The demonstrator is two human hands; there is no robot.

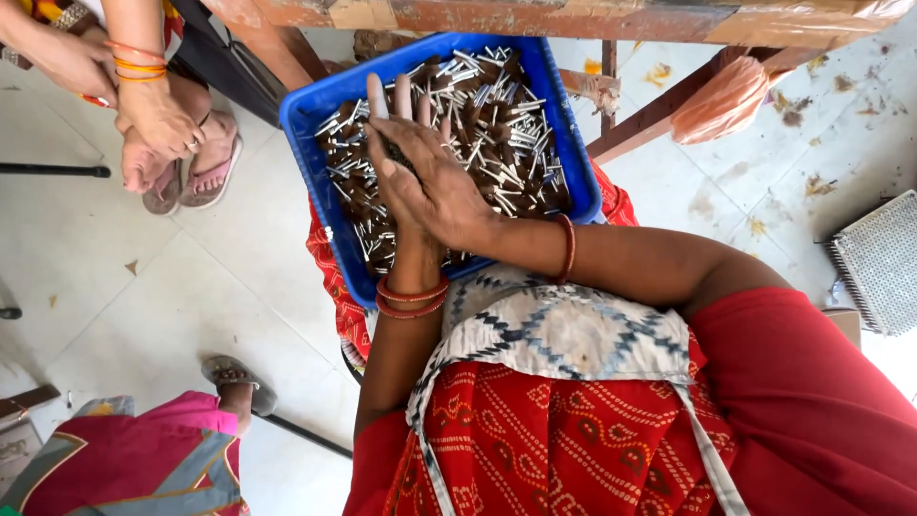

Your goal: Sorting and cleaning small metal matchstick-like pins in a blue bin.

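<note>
A blue plastic tray (pixel 315 115) rests on my lap, filled with several small brown pieces with silver metal ends (pixel 506 124). Both my hands are over its middle, pressed palm against palm. My right hand (pixel 435 186) lies on top, coming in from the right with a red bangle at the wrist. My left hand (pixel 392 100) is underneath, only its straight fingertips and its red-bangled wrist showing. A few dark pieces are caught between the palms at the left edge; most of what is between them is hidden.
Another person's hands (pixel 153 119) with orange bangles and sandalled feet (pixel 205 167) are at the upper left. A person in pink cloth (pixel 143 459) sits at the lower left. A wooden frame (pixel 573 14) runs along the top, with an orange bag (pixel 726 100) beneath it and a perforated metal tray (pixel 879 263) at right.
</note>
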